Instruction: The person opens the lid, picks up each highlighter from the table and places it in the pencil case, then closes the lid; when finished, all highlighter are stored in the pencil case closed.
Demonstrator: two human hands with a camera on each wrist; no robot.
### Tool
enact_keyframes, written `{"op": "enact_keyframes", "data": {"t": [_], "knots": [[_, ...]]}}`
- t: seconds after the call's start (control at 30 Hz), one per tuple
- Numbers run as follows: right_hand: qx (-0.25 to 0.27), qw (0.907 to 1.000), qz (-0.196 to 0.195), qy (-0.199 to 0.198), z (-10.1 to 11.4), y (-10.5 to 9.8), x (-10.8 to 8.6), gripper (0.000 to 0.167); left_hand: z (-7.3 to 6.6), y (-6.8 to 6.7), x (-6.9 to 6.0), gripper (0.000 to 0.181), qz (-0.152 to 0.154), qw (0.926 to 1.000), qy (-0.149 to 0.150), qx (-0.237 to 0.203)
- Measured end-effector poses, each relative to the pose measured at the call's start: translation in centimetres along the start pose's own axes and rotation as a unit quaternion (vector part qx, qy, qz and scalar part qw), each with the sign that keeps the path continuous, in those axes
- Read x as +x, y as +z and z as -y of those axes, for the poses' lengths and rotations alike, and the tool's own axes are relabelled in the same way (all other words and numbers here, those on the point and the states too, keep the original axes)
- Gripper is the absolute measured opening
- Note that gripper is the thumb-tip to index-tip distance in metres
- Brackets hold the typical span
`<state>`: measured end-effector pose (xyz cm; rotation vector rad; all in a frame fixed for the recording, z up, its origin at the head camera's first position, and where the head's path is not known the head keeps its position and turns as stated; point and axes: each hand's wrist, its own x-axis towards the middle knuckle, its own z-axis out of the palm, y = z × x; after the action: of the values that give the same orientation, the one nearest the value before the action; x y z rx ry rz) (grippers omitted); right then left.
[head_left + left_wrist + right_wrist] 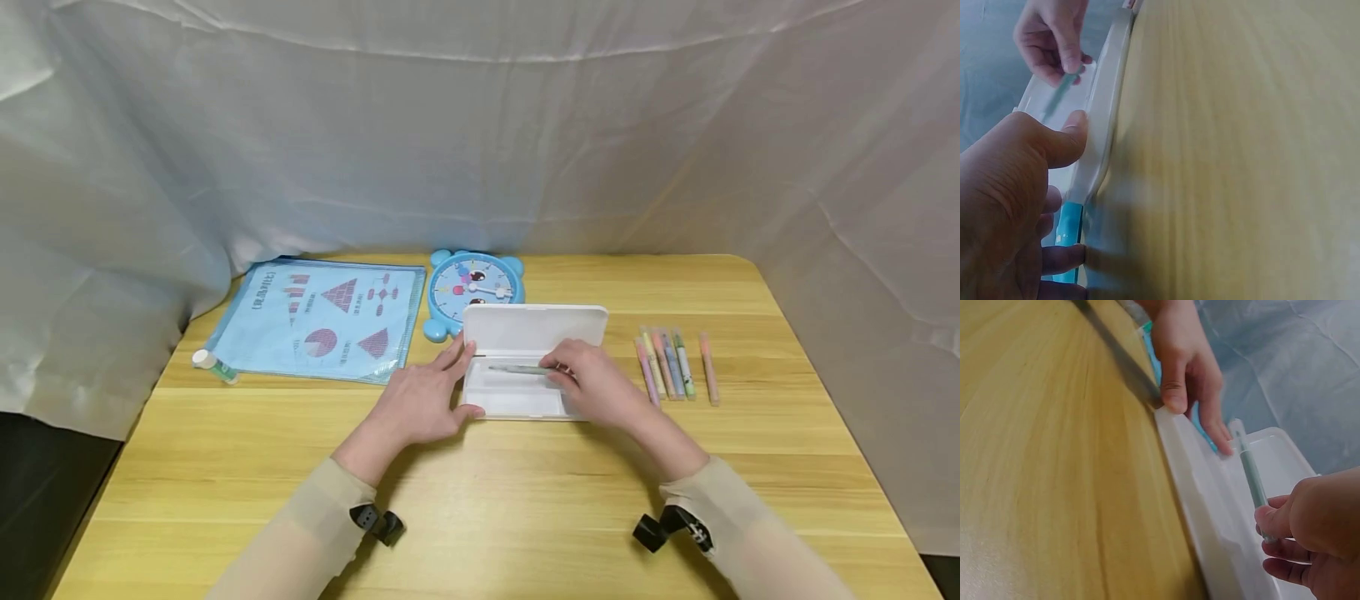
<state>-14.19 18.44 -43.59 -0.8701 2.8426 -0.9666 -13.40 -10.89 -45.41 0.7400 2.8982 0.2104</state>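
A white pencil case (517, 403) lies with its lid raised at the table's middle. Over its tray the right hand (598, 385) pinches a green pen (517, 369) by one end between thumb and fingers; the pen also shows in the right wrist view (1251, 475). The left hand (422, 402) rests at the case's left side, its thumb on the near corner and its fingers spread along the left edge, as the right wrist view shows the hand (1188, 365). In the left wrist view the left thumb touches the case's rim (1105, 112).
Behind the case stands a blue toy clock (472, 287). A blue document pouch (330, 321) lies at the back left, with a glue stick (215, 366) at its corner. Several markers (666, 367) lie right of the case, one pen (708, 369) apart. Grey curtains surround the table.
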Motion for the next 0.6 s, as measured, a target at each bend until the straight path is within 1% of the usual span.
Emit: {"op": "enact_keyframes", "data": {"t": [0.13, 0.4, 0.6], "knots": [[-0.015, 0.9997, 0.019, 0.001, 0.02, 0.46, 0.22, 0.013, 0.1, -0.18, 0.08, 0.102, 0.007, 1.0, -0.002, -0.007], [-0.032, 0.998, 0.053, -0.006, 0.17, 0.87, 0.38, 0.014, 0.12, -0.12, 0.17, 0.101, 0.007, 1.0, -0.004, -0.005], [-0.04, 0.9965, 0.073, 0.006, 0.28, 0.9, 0.51, 0.016, 0.02, -0.18, 0.15, 0.101, 0.005, 1.0, -0.006, 0.0]]}}
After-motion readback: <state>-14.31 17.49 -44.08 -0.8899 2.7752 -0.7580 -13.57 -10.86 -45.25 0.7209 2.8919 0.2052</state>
